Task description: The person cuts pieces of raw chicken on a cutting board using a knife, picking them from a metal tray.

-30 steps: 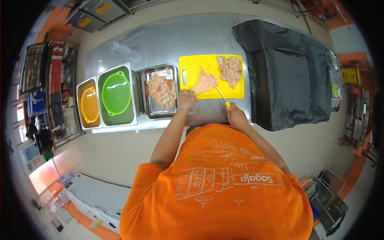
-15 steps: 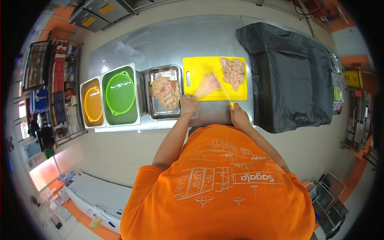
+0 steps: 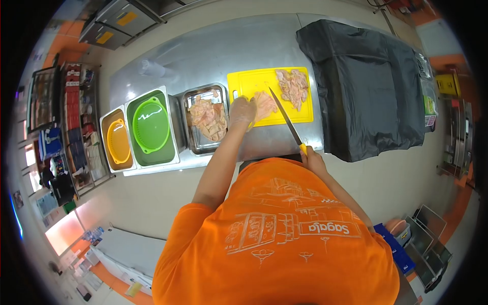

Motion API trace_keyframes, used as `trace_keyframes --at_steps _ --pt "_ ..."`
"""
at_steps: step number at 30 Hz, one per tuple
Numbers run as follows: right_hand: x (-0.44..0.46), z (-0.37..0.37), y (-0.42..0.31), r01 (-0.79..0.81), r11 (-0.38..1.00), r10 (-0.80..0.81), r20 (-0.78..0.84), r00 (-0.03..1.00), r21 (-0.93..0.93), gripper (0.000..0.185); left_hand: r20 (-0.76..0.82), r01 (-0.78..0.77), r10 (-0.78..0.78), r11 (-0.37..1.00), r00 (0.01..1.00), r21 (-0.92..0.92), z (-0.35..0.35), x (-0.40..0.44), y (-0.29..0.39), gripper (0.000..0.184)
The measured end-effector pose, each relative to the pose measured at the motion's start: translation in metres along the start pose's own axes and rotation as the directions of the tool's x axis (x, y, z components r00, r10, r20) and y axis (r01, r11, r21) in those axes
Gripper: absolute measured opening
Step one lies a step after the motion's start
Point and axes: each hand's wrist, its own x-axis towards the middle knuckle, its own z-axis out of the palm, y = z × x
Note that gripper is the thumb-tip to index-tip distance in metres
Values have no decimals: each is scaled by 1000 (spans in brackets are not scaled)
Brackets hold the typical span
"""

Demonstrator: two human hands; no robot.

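A knife (image 3: pixel 285 118) with a yellow handle is held in my right hand (image 3: pixel 314 161), its blade reaching up over the yellow cutting board (image 3: pixel 243 81). Beside the blade lies a pale piece of raw meat (image 3: pixel 265 105). My left hand (image 3: pixel 242 111), in a clear glove, is at the board's left edge with its fingers at the left side of this piece; its fingertips are too small to make out. Cut meat (image 3: pixel 292 88) lies heaped on the board's right part. Left of my left hand, a metal tray (image 3: pixel 190 138) holds more raw meat (image 3: pixel 208 118).
Two metal containers with a green basket (image 3: pixel 151 125) and an orange basket (image 3: pixel 118 142) stand at the left. Black plastic sheeting (image 3: pixel 363 91) covers something at the right. A clear object (image 3: pixel 151 68) is on the steel table (image 3: pixel 203 56) further back.
My left hand has moved up onto the board's left edge, against the meat piece. My right hand and the knife have shifted slightly right and down, and the blade is farther from the piece.
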Motion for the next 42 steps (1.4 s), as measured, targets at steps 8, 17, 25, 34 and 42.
trace_keyframes --at_steps 8,17,25,34,42 --pt "-9 24 2 -42 999 41 -55 998 -14 32 -18 -15 16 997 1000 71 46 25 -4 41" --pt "-15 38 -14 -19 999 23 -152 988 33 31 4 -63 63 998 998 19 37 40 -40 33" --pt "-16 49 -27 31 1000 -30 -123 992 6 30 -20 -242 241 966 970 -90 33 40 -58 33" --pt "-19 40 -39 19 1000 -20 -163 986 -9 29 -104 -167 164 986 981 -24 49 50 -80 33" --pt "0 -7 -59 148 973 -145 -29 989 178 32 -79 -116 103 975 992 -191 34 28 -64 33"
